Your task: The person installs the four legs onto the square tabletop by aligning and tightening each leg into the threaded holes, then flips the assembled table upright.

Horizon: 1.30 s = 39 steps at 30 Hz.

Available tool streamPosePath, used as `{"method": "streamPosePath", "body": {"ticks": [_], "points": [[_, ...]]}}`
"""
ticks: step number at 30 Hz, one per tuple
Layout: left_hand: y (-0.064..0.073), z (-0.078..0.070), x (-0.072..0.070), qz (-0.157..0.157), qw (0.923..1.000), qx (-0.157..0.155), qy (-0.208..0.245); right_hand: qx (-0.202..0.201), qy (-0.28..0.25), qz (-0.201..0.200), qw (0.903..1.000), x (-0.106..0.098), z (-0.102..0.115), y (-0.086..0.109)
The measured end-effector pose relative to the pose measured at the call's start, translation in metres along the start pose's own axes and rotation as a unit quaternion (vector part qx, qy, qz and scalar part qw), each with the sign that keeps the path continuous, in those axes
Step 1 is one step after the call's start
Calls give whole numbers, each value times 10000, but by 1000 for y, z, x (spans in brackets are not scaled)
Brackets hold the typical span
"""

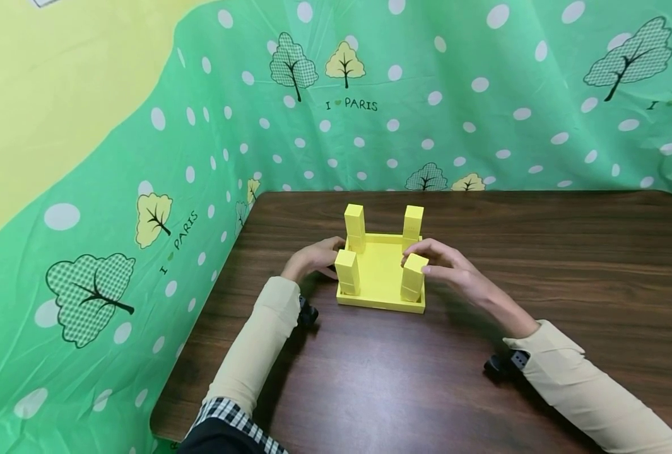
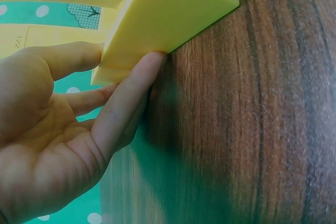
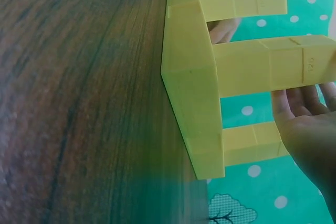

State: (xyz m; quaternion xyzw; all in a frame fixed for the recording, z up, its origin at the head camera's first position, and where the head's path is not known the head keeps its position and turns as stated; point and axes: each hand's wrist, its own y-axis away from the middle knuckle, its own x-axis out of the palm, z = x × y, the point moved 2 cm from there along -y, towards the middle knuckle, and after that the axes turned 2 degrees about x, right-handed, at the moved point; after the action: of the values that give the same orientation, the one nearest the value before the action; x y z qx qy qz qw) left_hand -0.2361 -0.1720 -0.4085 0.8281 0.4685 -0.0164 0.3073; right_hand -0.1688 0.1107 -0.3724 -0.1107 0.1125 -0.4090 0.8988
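Observation:
A shallow yellow tray [image 1: 378, 304] lies on the table, with a yellow post of stacked blocks standing at each corner. My left hand [image 1: 315, 257] is at the tray's left side; in the left wrist view, its fingers and thumb hold the tray wall [image 2: 173, 14] low down, close over the tabletop. My right hand [image 1: 455, 271] holds the near right post [image 1: 412, 277] at its upper block, fingers behind and thumb on the right side. That post leans slightly. In the right wrist view, small numbers are marked on the post [image 3: 252, 66].
The other posts are the near left post [image 1: 347, 271], the far left post [image 1: 355, 227] and the far right post [image 1: 412, 224]. A dark wood table [image 1: 381, 378] extends around the tray. Green printed cloth [image 1: 443, 145] hangs behind and to the left.

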Motion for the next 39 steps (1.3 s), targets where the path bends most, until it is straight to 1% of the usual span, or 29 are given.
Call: {"method": "streamPosePath", "body": {"ticks": [7, 18, 25, 32, 39], "points": [[-4, 1, -1, -6, 10000, 28, -35, 160, 100, -168, 9997, -1, -1, 0], [-3, 1, -1, -43, 10000, -13, -62, 135, 634, -438, 9969, 0, -2, 3], [-3, 0, 0, -57, 9999, 38, -76, 181, 769, -620, 9949, 0, -2, 4], [-1, 0, 0, -49, 10000, -4, -71, 394, 894, -788, 9921, 0, -3, 4], [-1, 1, 0, -46, 10000, 15, -63, 389, 1003, -997, 9892, 1, -4, 5]]}}
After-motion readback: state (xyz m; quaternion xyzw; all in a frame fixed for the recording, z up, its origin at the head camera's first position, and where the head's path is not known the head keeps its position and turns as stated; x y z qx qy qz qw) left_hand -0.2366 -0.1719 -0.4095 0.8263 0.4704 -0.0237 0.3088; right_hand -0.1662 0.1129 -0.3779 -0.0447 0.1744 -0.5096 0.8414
